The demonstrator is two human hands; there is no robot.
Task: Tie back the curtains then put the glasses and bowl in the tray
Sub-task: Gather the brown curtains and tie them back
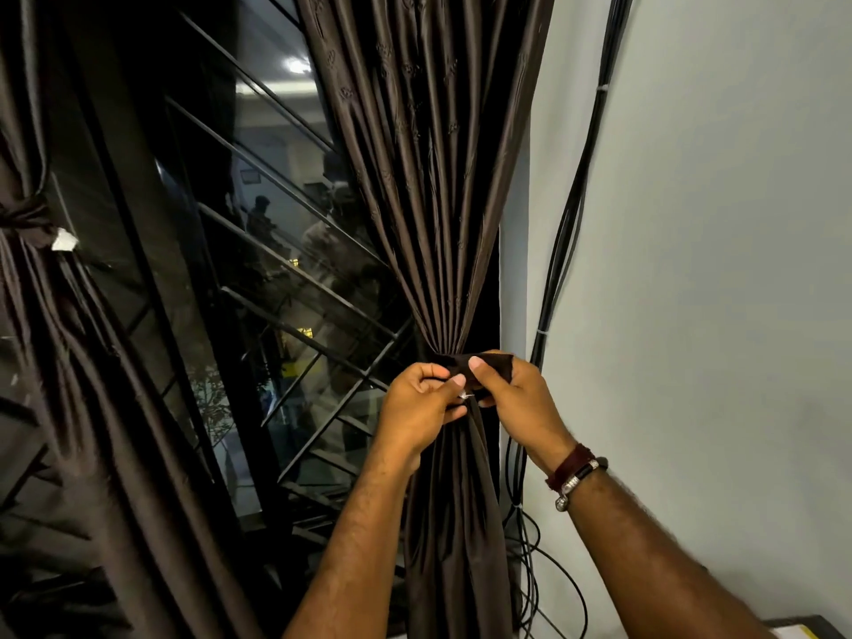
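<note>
Both hands pinch the dark tie-back band (493, 366) where it wraps the gathered right curtain (438, 186). The left hand (417, 410) has thumb and forefinger closed on one end of the band, and something small and shiny, maybe a pin or a hook, shows between its fingertips; I cannot tell exactly which. The right hand (516, 398) has its thumb pressed on the flat flap of the band, with the other fingers curled behind it.

This curtain hangs beside the pale wall (714, 269), in front of the dark window (258, 269), and it is squeezed into a narrow waist at the height of the hands. The left curtain (69, 362) is already bound with a knot (27, 219) at the far left edge.

I judge the cloth to be soft, smooth and a little slippery, because it shines and falls in long loose folds. It looks rather heavy for a fabric, so the bundle may push outward and slide from a loose band. The band itself seems thin and limp; it gives no stiffness. The best place to hold is close to its two ends, near the waist of the bundle, keeping them pulled tight while they are fastened.

Black cables (567, 232) run down the wall just beside the curtain. Glasses, bowl and tray are not in view.
</note>
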